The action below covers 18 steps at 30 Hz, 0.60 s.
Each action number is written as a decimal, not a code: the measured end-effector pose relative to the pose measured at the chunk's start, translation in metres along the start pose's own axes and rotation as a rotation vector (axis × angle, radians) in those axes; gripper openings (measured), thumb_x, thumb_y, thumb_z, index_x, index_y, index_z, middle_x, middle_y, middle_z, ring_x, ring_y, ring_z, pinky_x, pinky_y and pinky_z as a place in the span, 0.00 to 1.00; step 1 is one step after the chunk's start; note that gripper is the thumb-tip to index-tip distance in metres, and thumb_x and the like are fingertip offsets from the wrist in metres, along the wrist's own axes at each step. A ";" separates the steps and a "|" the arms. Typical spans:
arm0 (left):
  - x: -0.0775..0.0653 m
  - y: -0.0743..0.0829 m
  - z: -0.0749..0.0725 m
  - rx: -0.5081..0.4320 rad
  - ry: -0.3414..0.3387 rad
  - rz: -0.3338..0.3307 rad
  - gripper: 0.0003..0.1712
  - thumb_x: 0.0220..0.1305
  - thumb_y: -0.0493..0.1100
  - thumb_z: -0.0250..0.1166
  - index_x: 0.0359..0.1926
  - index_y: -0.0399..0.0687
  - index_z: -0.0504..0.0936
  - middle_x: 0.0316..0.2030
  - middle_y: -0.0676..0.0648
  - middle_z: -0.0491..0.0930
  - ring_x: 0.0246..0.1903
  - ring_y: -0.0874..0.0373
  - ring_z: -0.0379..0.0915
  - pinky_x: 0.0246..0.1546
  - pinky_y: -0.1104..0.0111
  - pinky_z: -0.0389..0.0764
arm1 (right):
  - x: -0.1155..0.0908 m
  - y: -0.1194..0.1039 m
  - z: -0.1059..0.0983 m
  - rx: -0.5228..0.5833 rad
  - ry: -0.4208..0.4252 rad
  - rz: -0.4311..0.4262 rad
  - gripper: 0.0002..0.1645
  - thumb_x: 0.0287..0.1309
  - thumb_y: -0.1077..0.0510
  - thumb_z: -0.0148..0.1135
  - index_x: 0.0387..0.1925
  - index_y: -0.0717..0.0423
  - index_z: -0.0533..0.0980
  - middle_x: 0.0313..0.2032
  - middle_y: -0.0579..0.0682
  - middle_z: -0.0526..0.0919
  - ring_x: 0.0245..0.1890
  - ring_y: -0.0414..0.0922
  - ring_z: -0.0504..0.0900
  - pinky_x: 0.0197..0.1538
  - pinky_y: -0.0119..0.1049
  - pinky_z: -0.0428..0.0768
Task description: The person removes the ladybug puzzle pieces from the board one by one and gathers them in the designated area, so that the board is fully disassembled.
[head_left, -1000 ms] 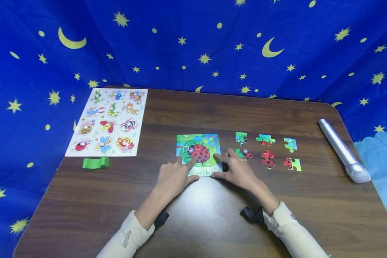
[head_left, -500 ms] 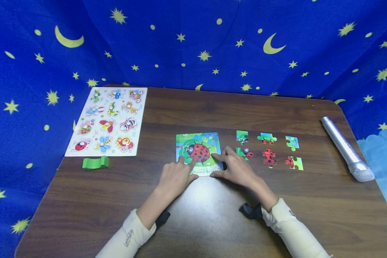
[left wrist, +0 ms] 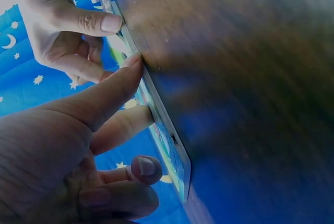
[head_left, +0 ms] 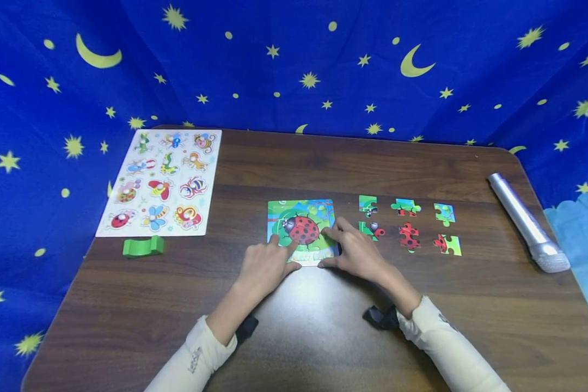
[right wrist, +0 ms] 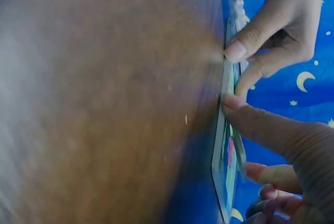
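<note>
A square ladybug puzzle board [head_left: 277,208] lies flat at the middle of the table. My left hand [head_left: 264,268] is at its lower left, index finger pressing down on the surface and thumb at the near edge. At the lower right corner, my right hand [head_left: 362,255] pinches a thin puzzle piece [right wrist: 240,153] between thumb and index finger. The right wrist view shows this piece tilted up from the board. To the right lie several loose puzzle pieces [head_left: 409,238] in two rows, showing red, green and blue parts.
A white peg board [head_left: 176,175] with insect figures lies at the back left. Just in front of it sits a green wavy block [head_left: 143,247]. A silver microphone [head_left: 524,220] rests along the right edge. Behind the table hangs a blue curtain [head_left: 255,65] with stars and moons.
The head view has shifted slightly, so everything on the table appears a little higher. Both hands stay in nearly the same place on the board.
</note>
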<state>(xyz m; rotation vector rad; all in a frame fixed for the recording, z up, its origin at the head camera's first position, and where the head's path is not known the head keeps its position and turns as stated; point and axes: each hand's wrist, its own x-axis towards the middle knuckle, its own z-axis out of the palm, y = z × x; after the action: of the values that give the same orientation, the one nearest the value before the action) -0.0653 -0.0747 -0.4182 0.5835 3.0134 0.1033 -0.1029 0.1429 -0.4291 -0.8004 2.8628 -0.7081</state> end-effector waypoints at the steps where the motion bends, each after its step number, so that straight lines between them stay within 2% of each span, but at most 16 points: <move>1: 0.000 0.000 0.000 -0.002 0.000 0.001 0.31 0.60 0.67 0.64 0.61 0.61 0.82 0.40 0.40 0.82 0.19 0.51 0.74 0.17 0.62 0.71 | -0.001 -0.001 0.001 -0.008 0.015 -0.007 0.42 0.37 0.45 0.83 0.55 0.59 0.81 0.37 0.47 0.70 0.27 0.39 0.65 0.27 0.31 0.66; 6: 0.001 0.000 -0.001 -0.003 0.000 -0.003 0.31 0.60 0.67 0.65 0.60 0.60 0.82 0.39 0.40 0.82 0.20 0.50 0.75 0.18 0.62 0.71 | -0.002 -0.002 0.002 -0.024 0.040 -0.018 0.42 0.37 0.44 0.83 0.54 0.60 0.81 0.36 0.48 0.70 0.28 0.39 0.65 0.27 0.31 0.66; 13: 0.001 -0.001 0.000 -0.015 0.004 -0.008 0.31 0.60 0.66 0.65 0.61 0.61 0.81 0.39 0.39 0.82 0.22 0.47 0.78 0.19 0.60 0.74 | 0.000 0.004 0.000 -0.011 -0.036 -0.007 0.45 0.41 0.43 0.81 0.61 0.58 0.78 0.36 0.47 0.68 0.27 0.39 0.62 0.27 0.30 0.62; 18: 0.000 -0.001 0.001 -0.011 0.027 -0.006 0.31 0.59 0.67 0.65 0.61 0.62 0.81 0.36 0.39 0.82 0.21 0.47 0.77 0.18 0.59 0.73 | -0.001 0.007 -0.002 0.032 -0.067 -0.038 0.41 0.46 0.43 0.79 0.60 0.57 0.78 0.36 0.45 0.68 0.27 0.38 0.61 0.27 0.29 0.60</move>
<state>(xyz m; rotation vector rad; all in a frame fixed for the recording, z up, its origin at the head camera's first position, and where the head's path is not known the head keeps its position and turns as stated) -0.0654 -0.0760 -0.4191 0.5766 3.0386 0.1282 -0.1057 0.1495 -0.4307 -0.8597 2.7767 -0.7146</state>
